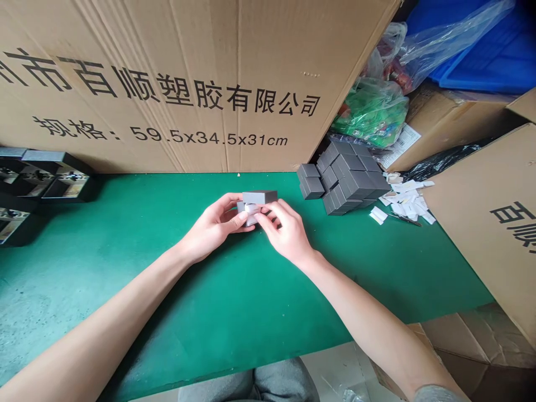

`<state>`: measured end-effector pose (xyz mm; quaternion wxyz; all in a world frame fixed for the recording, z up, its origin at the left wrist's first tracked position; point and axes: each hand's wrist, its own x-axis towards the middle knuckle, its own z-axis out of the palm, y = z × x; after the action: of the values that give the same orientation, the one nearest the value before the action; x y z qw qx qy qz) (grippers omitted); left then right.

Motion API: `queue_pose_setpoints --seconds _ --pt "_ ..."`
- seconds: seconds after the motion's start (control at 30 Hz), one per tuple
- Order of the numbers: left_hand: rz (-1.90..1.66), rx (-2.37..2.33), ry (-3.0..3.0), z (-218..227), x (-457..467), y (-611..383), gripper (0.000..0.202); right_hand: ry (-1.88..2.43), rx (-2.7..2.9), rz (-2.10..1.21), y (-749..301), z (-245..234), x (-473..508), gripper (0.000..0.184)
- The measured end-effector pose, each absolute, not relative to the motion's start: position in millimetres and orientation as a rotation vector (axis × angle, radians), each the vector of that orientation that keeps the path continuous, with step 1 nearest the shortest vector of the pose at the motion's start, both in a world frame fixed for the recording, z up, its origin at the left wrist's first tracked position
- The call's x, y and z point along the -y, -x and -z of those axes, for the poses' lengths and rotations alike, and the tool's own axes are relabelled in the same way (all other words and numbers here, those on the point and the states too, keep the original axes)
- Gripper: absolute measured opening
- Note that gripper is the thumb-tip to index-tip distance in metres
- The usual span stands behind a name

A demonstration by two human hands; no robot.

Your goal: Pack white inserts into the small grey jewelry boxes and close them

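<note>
A small grey box (259,197) is held just above the green table (234,296), near its far middle. My left hand (213,226) grips the box from the left, thumb and fingers closed on it. My right hand (285,229) pinches a small white piece (252,209) at the box's front, fingers closed. A stack of more grey boxes (345,176) stands to the right, and a scatter of small white pieces (404,201) lies just beyond it.
A large printed cardboard carton (176,84) walls off the back. Black trays (42,181) sit at the left edge. Another carton (494,234) stands on the right, with green and clear plastic bags (377,109) and a blue bin (489,56) behind.
</note>
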<state>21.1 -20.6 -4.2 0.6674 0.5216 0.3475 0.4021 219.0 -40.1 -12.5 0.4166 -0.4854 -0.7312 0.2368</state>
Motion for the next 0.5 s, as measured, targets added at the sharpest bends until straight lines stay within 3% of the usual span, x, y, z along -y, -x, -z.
queue_pose_setpoints --seconds 0.5 --pt "-0.928 -0.803 -1.142 4.7 20.4 -21.4 0.032 1.123 1.712 -0.650 -216.8 13.4 38.9 0.017"
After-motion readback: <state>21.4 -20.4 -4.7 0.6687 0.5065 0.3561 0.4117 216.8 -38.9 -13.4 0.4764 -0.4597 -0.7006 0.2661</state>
